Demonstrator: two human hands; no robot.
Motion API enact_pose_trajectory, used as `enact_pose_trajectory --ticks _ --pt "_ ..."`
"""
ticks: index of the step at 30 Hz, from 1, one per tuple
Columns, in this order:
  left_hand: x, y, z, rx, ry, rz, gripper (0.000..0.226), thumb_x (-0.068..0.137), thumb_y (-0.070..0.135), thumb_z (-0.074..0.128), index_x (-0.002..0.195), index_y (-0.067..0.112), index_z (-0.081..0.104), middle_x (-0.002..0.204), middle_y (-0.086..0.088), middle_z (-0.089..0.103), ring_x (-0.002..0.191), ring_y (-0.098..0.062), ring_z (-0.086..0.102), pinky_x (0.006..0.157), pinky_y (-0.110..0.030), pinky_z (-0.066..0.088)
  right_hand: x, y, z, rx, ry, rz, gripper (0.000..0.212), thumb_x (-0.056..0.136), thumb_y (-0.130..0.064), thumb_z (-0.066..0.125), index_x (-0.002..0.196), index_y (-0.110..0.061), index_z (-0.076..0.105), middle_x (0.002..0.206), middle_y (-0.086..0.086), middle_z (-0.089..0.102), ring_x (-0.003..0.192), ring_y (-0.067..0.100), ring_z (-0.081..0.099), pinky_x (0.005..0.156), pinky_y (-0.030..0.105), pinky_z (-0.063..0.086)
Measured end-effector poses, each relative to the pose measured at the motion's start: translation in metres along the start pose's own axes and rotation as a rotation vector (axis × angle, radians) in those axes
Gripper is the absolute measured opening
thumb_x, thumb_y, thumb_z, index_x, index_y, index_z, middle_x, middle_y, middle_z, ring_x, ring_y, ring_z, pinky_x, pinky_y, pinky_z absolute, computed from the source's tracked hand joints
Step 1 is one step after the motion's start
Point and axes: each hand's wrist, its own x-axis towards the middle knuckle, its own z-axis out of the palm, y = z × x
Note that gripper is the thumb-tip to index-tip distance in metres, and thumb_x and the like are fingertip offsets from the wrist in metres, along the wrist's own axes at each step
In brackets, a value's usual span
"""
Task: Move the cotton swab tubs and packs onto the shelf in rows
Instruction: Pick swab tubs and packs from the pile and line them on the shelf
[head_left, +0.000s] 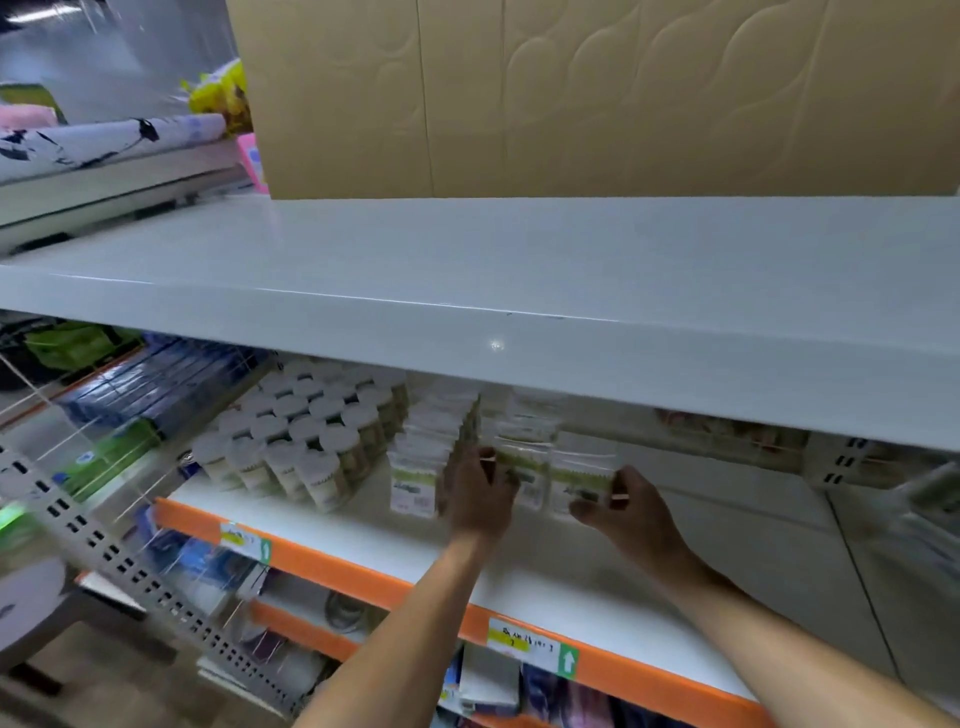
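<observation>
Several white-lidded cotton swab tubs (306, 431) stand in rows at the left of the white shelf (545, 582) with the orange front edge. Right of them, clear cotton swab packs with green labels (421, 467) stand in files. My left hand (480, 493) presses against the side of one file of packs. My right hand (623, 506) holds the right edge of a standing pack (576, 478) at the end of the newest file. The backs of the rows are hidden under the upper shelf.
A wide white upper shelf (519, 291) overhangs the work shelf, with a beige panel (571, 93) behind it. Blue boxes (156, 379) sit in a wire-divided bay to the left. Price labels (530, 649) hang on the orange edge; more goods fill the shelf below.
</observation>
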Motion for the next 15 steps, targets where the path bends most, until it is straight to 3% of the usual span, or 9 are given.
enact_pose_trajectory --ticks 2,4,9,12,15 --pt "-0.001 -0.002 0.002 -0.044 0.013 -0.003 0.024 0.088 0.004 0.067 0.109 0.012 0.058 0.099 0.001 0.063 0.091 -0.015 0.062 0.084 -0.028 0.052 -0.006 -0.002 0.008 0.009 0.027 -0.011 0.036 0.073 -0.012 0.086 0.102 -0.016 0.064 0.096 0.003 0.071 0.085 0.021 0.07 0.071 0.033 0.058" --pt "-0.002 -0.003 0.004 -0.08 0.041 0.007 0.023 0.089 0.003 0.066 0.108 0.013 0.056 0.097 0.002 0.064 0.09 -0.015 0.062 0.084 -0.03 0.053 -0.012 -0.003 0.015 0.012 0.057 -0.022 0.034 0.072 -0.011 0.086 0.099 -0.017 0.065 0.094 0.003 0.071 0.084 0.02 0.07 0.073 0.036 0.059" --pt "-0.002 -0.009 0.01 -0.097 0.054 0.066 0.021 0.09 0.002 0.066 0.1 0.017 0.055 0.084 0.012 0.06 0.077 0.005 0.058 0.072 -0.017 0.051 -0.019 0.003 0.028 0.044 0.106 0.025 0.038 0.073 -0.012 0.085 0.096 -0.027 0.06 0.091 -0.009 0.07 0.081 0.006 0.068 0.061 0.015 0.051" --pt "-0.002 -0.015 0.013 -0.143 0.051 0.068 0.016 0.091 0.006 0.065 0.107 0.006 0.06 0.096 -0.003 0.068 0.087 -0.016 0.066 0.08 -0.033 0.056 -0.019 0.004 0.038 0.048 0.172 0.053 0.041 0.069 -0.013 0.087 0.095 -0.027 0.059 0.088 -0.008 0.071 0.076 0.0 0.067 0.06 0.013 0.05" --pt "-0.01 -0.023 0.015 -0.145 0.027 0.013 0.019 0.092 0.016 0.061 0.111 0.014 0.059 0.104 -0.006 0.066 0.095 -0.022 0.065 0.08 -0.04 0.055 -0.017 0.004 0.047 0.058 0.223 0.056 0.045 0.067 -0.015 0.089 0.1 -0.025 0.061 0.088 -0.006 0.073 0.076 0.006 0.069 0.066 0.021 0.055"
